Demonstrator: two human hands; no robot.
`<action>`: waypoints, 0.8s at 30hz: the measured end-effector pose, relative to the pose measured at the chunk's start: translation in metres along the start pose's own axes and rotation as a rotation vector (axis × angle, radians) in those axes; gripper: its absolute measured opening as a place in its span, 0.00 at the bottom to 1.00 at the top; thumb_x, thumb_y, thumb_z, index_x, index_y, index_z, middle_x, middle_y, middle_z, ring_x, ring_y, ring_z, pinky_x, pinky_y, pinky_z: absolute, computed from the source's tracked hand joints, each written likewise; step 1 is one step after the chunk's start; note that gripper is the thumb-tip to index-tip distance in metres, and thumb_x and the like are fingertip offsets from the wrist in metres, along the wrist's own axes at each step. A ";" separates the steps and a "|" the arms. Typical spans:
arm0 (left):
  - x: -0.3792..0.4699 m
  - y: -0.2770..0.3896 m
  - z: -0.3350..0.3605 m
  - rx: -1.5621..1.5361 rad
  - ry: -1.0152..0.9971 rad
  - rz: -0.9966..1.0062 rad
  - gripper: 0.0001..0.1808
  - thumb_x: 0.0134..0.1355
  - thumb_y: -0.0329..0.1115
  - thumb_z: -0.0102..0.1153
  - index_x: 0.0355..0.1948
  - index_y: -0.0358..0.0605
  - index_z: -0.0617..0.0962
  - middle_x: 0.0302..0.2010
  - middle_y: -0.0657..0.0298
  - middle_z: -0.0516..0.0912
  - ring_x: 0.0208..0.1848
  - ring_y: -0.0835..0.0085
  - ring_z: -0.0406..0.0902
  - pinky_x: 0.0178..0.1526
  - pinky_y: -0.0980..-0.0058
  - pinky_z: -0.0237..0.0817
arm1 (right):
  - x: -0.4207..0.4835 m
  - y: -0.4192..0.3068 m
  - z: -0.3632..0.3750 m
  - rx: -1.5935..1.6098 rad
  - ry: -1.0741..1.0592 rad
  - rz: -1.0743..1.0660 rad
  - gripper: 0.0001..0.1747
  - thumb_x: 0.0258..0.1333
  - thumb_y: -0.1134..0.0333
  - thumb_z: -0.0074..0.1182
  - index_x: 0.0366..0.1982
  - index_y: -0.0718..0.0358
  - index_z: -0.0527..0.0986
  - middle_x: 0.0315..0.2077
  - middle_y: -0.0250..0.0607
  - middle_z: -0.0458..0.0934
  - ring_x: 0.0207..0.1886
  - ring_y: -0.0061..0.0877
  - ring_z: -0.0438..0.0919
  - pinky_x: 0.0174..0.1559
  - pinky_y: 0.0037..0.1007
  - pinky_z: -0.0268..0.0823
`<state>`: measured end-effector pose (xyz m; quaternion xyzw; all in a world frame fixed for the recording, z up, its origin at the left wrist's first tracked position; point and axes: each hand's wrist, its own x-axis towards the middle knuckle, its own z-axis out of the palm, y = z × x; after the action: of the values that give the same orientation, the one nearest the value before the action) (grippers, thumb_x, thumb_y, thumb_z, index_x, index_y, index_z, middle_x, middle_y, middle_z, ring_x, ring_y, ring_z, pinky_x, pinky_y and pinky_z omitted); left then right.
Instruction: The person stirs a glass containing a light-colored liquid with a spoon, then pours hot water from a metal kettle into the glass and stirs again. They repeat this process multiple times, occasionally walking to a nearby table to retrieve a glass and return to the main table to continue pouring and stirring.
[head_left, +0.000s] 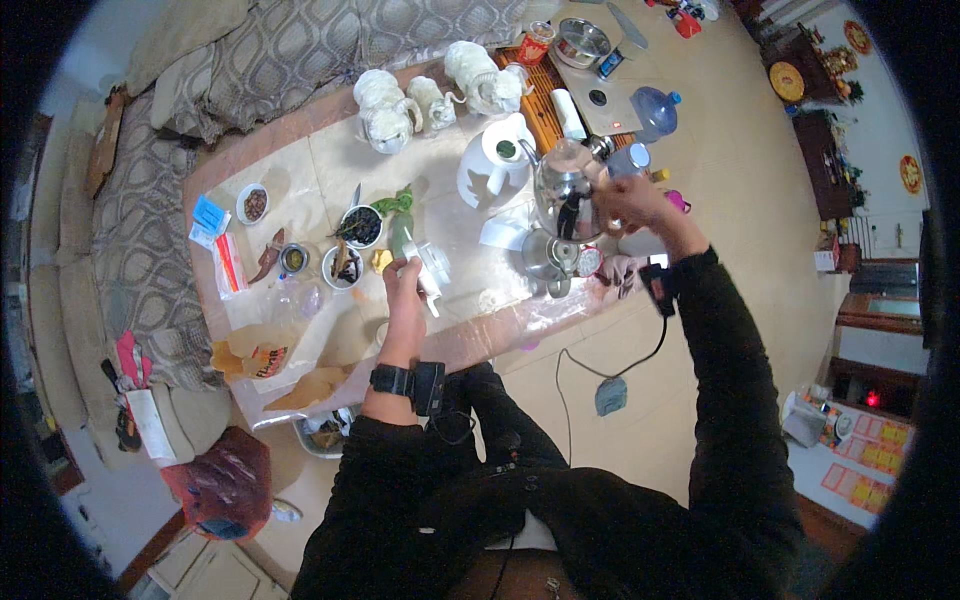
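My right hand grips a shiny stainless steel kettle and holds it above the table's right part. The kettle's spout points at the open mouth of a white jug; whether liquid flows cannot be told. Something green shows inside that mouth. In my left hand is a slim white object, possibly a lid seen edge-on. Just beyond it lie a cucumber-like green vegetable and a clear glass dish. Below the kettle stands a clear glass pot, partly covered by it.
Bowls of dark dried food and brown nuts or beans sit on the left. White animal figurines line the far side. A hot plate and a blue water bottle stand right. A cable crosses the floor.
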<state>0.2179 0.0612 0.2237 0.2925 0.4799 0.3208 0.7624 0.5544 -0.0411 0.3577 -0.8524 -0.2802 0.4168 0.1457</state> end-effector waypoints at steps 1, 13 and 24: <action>0.000 0.000 0.001 0.026 0.005 0.015 0.25 0.52 0.44 0.56 0.46 0.44 0.64 0.38 0.62 0.70 0.35 0.76 0.67 0.35 0.77 0.60 | -0.008 0.013 0.014 0.056 0.051 -0.042 0.19 0.50 0.56 0.55 0.29 0.69 0.73 0.18 0.37 0.75 0.17 0.21 0.72 0.19 0.27 0.66; 0.033 0.040 0.025 0.178 -0.088 0.213 0.25 0.55 0.44 0.53 0.48 0.42 0.63 0.42 0.61 0.69 0.38 0.75 0.66 0.37 0.76 0.59 | -0.052 0.120 0.206 0.373 0.046 -0.082 0.15 0.47 0.60 0.56 0.30 0.66 0.74 0.21 0.40 0.76 0.23 0.26 0.73 0.28 0.29 0.65; 0.012 0.004 0.013 0.309 -0.116 0.127 0.24 0.55 0.40 0.54 0.49 0.42 0.62 0.40 0.57 0.71 0.41 0.72 0.70 0.41 0.74 0.63 | -0.004 0.150 0.302 0.297 0.100 -0.195 0.14 0.44 0.60 0.57 0.27 0.65 0.73 0.20 0.45 0.75 0.23 0.32 0.74 0.29 0.32 0.66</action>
<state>0.2328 0.0718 0.2249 0.4538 0.4590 0.2734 0.7132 0.3663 -0.1590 0.1034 -0.8101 -0.2892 0.3946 0.3232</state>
